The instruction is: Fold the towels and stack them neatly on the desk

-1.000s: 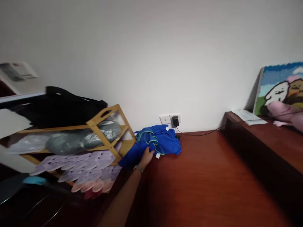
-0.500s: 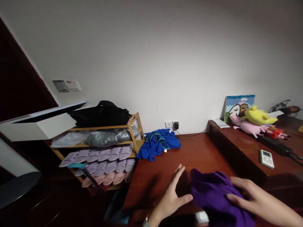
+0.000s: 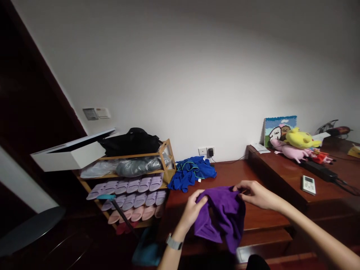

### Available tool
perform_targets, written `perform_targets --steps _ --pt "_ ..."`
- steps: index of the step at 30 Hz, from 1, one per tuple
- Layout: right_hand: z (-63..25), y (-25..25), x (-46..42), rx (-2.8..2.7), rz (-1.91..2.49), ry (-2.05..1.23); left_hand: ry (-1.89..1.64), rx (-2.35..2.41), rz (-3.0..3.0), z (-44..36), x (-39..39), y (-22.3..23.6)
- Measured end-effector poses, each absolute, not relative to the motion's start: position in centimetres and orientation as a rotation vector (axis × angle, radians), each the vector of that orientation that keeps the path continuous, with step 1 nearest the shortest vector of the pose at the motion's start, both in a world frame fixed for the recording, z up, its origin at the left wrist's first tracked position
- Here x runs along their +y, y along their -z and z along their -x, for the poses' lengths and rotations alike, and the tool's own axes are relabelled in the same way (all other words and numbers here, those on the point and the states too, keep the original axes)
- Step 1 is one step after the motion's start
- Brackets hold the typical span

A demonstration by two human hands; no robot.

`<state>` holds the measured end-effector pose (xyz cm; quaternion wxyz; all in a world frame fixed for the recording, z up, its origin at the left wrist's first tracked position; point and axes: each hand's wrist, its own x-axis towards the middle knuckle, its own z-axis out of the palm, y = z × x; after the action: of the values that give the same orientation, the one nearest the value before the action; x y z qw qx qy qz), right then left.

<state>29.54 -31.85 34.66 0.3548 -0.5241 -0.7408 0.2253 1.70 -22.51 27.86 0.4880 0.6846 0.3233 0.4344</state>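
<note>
A purple cloth [image 3: 225, 212] hangs between my two hands over the front of the reddish-brown wooden desk [image 3: 233, 172]. Its folds drop past the desk's front edge, and whether it is a towel or a garment I cannot tell. My left hand [image 3: 194, 210], with a watch [image 3: 174, 242] on the wrist, pinches the cloth's upper left edge. At the upper right edge, my right hand [image 3: 251, 193] grips it between thumb and fingers. Behind the cloth, a crumpled blue cloth [image 3: 194, 172] with green trim lies at the back left of the desk.
On the left stands a wooden shoe rack [image 3: 165, 161] with purple and pink slippers [image 3: 137, 185], a black bag [image 3: 132, 142] and a white box [image 3: 70, 155]. The raised surface at right holds a remote control [image 3: 308, 185], plush toys [image 3: 299, 144] and a power strip [image 3: 320, 170].
My left hand was open beside the purple cloth and now grips it. My right hand has moved left and up with the cloth, which now hangs spread between both hands.
</note>
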Motion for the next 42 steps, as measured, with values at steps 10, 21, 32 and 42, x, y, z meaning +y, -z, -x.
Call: perform_targets --steps 10,21,32,42 --pt "-28.7 -36.2 -33.2 -1.934 1.177 -0.129 -1.123 0.758 -1.672 -0.7 -23.4 -30.6" --pt "-21.4 -33.9 -35.7 -1.892 1.159 0.185 -1.097 0.615 -1.019 -5.1 -27.6 -34.1" --pt "-23.2 -28.5 -37.9 -2.303 1.024 0.768 -1.1 0.548 -0.855 -5.6 -27.3 -33.6" --pt "-23.0 -30.7 -36.0 -1.918 0.829 0.502 -1.053 0.453 -0.787 -5.8 -26.9 -34.2"
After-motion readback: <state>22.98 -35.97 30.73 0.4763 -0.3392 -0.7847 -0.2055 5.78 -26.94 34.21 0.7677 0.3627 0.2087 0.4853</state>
